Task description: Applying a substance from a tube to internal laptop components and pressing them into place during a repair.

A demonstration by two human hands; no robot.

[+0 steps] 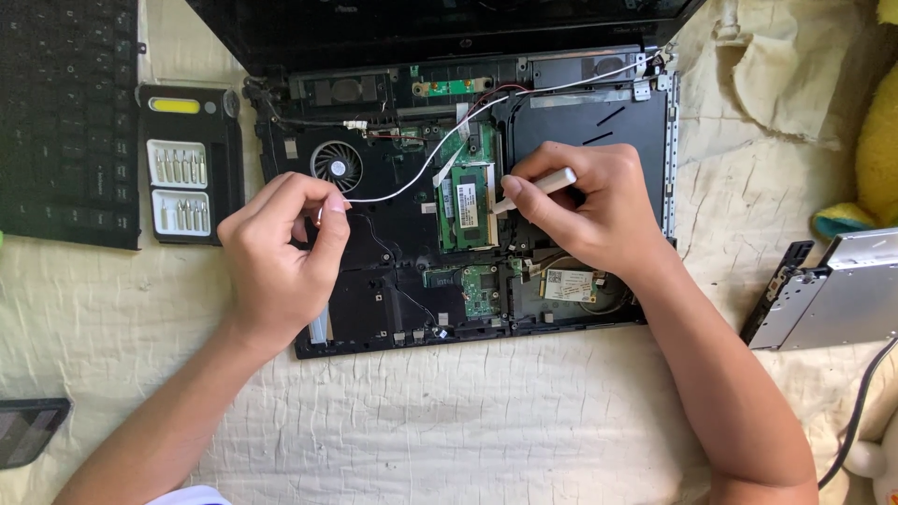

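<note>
opened laptop (468, 187), centre of frame, on a cream bedsheet (468, 421). right hand (589, 210) grips a white pry tool (538, 187) at the green memory card (465, 206). left hand (281, 252) pinches a white cable (402, 182). risk: tool slipping, gouging the card; cable tearing if tugged. bit case (187, 164) upper left.

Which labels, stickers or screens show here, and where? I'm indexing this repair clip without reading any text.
Memory module label: white rectangular sticker on the green board at the opened laptop's centre, beside the right hand.
Wireless card label: pale rectangular sticker, lower right of the chassis.
Laptop screen: black, dark, along the top edge.
Dark screened device: grey-black rectangle, bottom left on the cloth.
</note>
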